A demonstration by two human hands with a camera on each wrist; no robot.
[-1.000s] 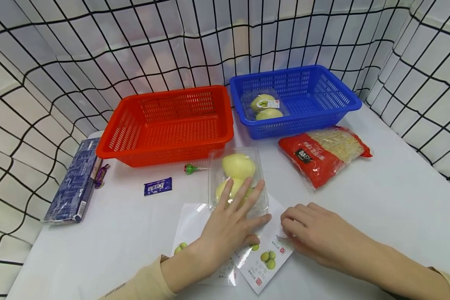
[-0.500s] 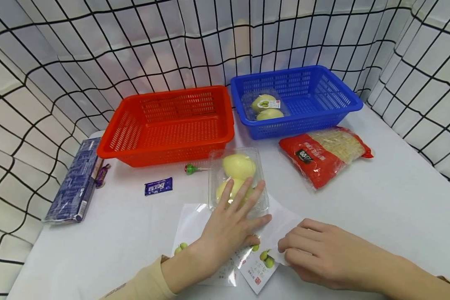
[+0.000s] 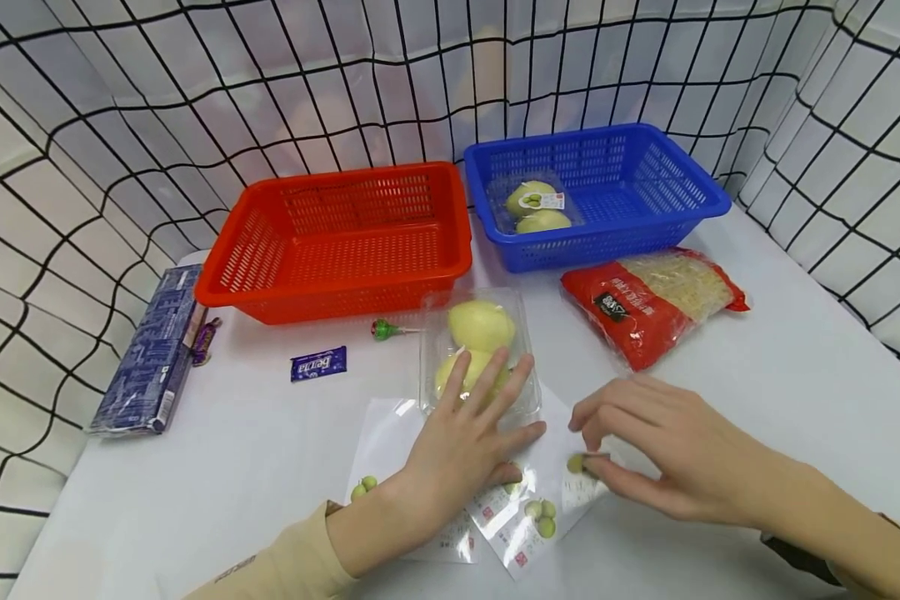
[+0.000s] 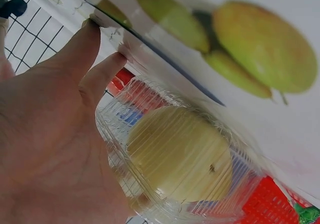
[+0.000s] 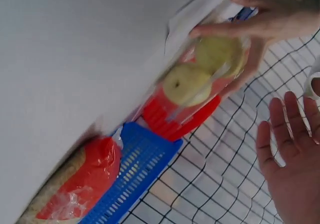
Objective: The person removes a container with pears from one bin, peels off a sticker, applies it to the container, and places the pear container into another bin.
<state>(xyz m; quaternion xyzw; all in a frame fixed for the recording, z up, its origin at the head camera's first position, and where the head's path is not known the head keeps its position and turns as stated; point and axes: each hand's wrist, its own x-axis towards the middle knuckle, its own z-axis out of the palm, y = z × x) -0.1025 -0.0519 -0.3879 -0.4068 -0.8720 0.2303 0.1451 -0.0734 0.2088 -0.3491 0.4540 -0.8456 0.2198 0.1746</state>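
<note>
My left hand (image 3: 461, 450) lies with fingers spread over a clear plastic box (image 3: 521, 333) of two pale yellow fruits (image 3: 482, 327), its fingertips on the lid. Beneath that hand, white sticker sheets (image 3: 390, 433) with printed green fruit lie partly hidden. At the right-hand sheet, my right hand (image 3: 667, 450) pinches a fruit-printed sticker (image 3: 576, 487) between thumb and finger. The left wrist view shows one fruit (image 4: 180, 154) through the ribbed plastic beside the palm. In the right wrist view the right fingers (image 5: 285, 129) appear at the right edge.
Behind the box stand a red basket (image 3: 330, 292) and a blue basket (image 3: 607, 242) holding another fruit pack (image 3: 536, 208). A red food bag (image 3: 645, 312) lies at right. Left are a lollipop (image 3: 384, 329), a small purple packet (image 3: 318, 364), a wrapped candy (image 3: 206, 340) and a blue package (image 3: 150, 358).
The right hand has pulled back, then risen slightly, peeling a sticker up from the sheet. The left hand stays in place on the box and sheets.
</note>
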